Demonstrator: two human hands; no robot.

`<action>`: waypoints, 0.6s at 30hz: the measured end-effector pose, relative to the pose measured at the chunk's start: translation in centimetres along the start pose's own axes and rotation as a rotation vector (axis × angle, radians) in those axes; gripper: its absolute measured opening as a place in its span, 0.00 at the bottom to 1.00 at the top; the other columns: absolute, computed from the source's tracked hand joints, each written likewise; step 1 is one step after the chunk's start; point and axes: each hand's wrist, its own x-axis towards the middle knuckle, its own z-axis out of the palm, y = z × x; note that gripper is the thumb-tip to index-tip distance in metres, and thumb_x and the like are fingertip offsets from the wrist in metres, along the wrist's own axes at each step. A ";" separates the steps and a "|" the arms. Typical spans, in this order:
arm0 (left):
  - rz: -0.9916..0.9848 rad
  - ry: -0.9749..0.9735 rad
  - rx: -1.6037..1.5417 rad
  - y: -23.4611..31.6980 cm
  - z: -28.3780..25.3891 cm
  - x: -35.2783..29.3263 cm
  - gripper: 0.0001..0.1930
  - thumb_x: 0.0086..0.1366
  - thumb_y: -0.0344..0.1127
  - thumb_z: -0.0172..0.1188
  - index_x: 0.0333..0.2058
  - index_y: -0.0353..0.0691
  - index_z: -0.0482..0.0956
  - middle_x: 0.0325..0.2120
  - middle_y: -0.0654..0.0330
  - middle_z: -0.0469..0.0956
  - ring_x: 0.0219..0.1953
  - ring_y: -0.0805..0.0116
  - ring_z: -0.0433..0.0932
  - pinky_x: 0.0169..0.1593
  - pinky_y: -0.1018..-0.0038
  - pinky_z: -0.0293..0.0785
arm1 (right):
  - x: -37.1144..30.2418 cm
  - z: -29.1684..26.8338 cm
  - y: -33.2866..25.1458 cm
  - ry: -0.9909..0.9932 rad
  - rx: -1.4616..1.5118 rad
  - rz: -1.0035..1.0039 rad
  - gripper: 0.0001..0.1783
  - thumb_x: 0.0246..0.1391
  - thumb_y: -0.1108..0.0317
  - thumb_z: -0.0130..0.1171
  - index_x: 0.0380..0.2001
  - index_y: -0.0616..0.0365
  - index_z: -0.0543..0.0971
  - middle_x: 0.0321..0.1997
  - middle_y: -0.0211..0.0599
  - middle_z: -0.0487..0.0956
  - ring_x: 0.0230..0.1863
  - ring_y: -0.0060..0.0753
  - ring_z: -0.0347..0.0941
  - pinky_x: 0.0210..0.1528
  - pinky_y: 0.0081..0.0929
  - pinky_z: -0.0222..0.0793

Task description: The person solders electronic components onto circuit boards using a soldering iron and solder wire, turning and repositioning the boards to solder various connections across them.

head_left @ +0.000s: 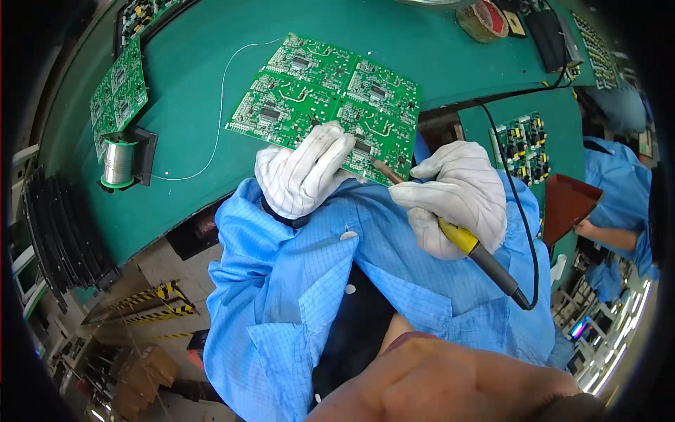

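Observation:
A green circuit board panel (pixel 330 98) with several repeated sections lies tilted over the near edge of the table. My left hand (pixel 302 169), in a white glove, closes on its near edge, fingers curled on top and thumb mostly hidden. In my gloved right hand (pixel 457 197) is a soldering iron (pixel 460 238) with a yellow and grey handle. Its brownish tip end reaches the board's near right section, beside a dark chip; exact contact is too small to tell. Thin solder wire (pixel 223 98) loops from a spool (pixel 119 166) to the board's far left corner.
Another green board (pixel 119 95) leans behind the spool's black holder (pixel 145 155). Black racks (pixel 63 232) stand at left. The iron's black cable (pixel 524 204) arcs at right, near a populated board (pixel 520 148). A tape roll (pixel 484 20) lies far right. A co-worker holds a red-brown tray (pixel 566 204).

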 end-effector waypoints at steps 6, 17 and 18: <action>-0.024 0.001 0.038 -0.1 0.4 -0.1 0.26 0.56 0.51 0.71 0.53 0.53 0.83 0.49 0.70 0.84 0.45 0.79 0.83 0.39 0.76 0.64 | -0.2 -1.0 -0.1 -0.159 -0.005 0.169 0.17 0.35 0.77 0.69 0.34 0.52 0.87 0.23 0.31 0.80 0.24 0.33 0.74 0.34 0.31 0.71; -0.049 0.012 0.032 0.0 0.7 -0.8 0.25 0.57 0.52 0.70 0.53 0.54 0.82 0.49 0.72 0.84 0.41 0.82 0.82 0.39 0.77 0.65 | 1.6 -0.2 -0.1 -0.210 -0.009 0.148 0.16 0.36 0.76 0.69 0.34 0.53 0.88 0.21 0.29 0.79 0.21 0.33 0.74 0.35 0.30 0.72; -0.066 0.015 0.053 0.1 0.6 -1.3 0.25 0.57 0.52 0.70 0.53 0.54 0.82 0.49 0.72 0.84 0.41 0.82 0.82 0.39 0.77 0.65 | 1.4 0.4 0.1 -0.183 0.009 0.119 0.16 0.36 0.76 0.69 0.34 0.53 0.88 0.21 0.29 0.79 0.21 0.33 0.74 0.35 0.30 0.72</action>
